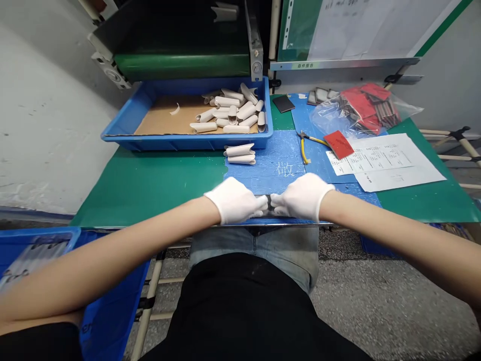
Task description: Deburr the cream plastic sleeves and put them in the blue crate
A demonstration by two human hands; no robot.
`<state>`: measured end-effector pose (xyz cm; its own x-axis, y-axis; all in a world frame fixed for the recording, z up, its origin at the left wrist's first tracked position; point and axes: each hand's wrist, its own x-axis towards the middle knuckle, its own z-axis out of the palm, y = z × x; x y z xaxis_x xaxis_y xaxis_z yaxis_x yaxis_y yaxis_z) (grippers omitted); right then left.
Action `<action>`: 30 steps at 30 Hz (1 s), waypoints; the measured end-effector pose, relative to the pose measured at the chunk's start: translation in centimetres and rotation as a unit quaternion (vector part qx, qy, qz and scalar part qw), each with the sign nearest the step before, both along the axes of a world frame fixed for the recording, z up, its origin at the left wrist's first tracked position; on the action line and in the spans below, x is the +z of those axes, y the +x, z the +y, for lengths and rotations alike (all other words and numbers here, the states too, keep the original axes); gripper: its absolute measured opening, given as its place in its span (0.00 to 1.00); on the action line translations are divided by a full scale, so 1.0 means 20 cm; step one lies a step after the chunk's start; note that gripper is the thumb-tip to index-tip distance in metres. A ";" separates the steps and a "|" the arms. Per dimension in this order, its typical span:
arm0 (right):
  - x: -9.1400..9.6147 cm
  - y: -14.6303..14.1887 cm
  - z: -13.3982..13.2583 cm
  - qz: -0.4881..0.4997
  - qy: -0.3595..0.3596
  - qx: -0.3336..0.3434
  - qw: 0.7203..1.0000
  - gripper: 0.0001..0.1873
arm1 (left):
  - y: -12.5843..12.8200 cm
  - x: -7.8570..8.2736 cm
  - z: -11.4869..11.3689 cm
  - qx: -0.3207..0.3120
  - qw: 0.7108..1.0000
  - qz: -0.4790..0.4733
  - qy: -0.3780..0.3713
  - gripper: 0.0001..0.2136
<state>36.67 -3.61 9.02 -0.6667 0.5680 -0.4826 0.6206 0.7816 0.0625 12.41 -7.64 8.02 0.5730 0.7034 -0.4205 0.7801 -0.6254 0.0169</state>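
Note:
My left hand and my right hand wear white gloves and meet near the table's front edge. Between their fingertips, a dark flat strip lies low over the blue mat, pinched at both ends. Its exact material is hard to tell, and the fingers hide part of it. Farther back, two curled white strips rest on the mat, just in front of a blue tray. That tray holds a heap of similar curled strips on brown card.
Yellow-handled pliers and a red pad lie right of the hands, beside printed papers. Behind them sits a plastic bag of red and dark pieces. A green conveyor runs behind the tray. A blue bin stands low at left.

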 end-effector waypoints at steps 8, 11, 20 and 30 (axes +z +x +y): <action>0.00 0.03 -0.06 -0.012 -0.003 0.006 1.000 0.22 | 0.03 -0.04 0.01 -0.052 0.998 0.019 0.017 0.22; -0.02 0.13 -0.08 -0.022 -0.007 -0.016 1.000 0.21 | -0.04 -0.04 -0.03 -0.045 0.999 0.020 -0.001 0.17; -0.07 0.31 -0.05 0.099 0.015 -0.109 0.989 0.27 | -0.16 0.10 -0.15 0.043 0.997 0.050 0.042 0.26; -0.27 0.36 -0.05 0.108 -0.036 -0.204 0.972 0.29 | -0.23 -0.03 -0.06 0.134 0.990 0.039 0.016 0.23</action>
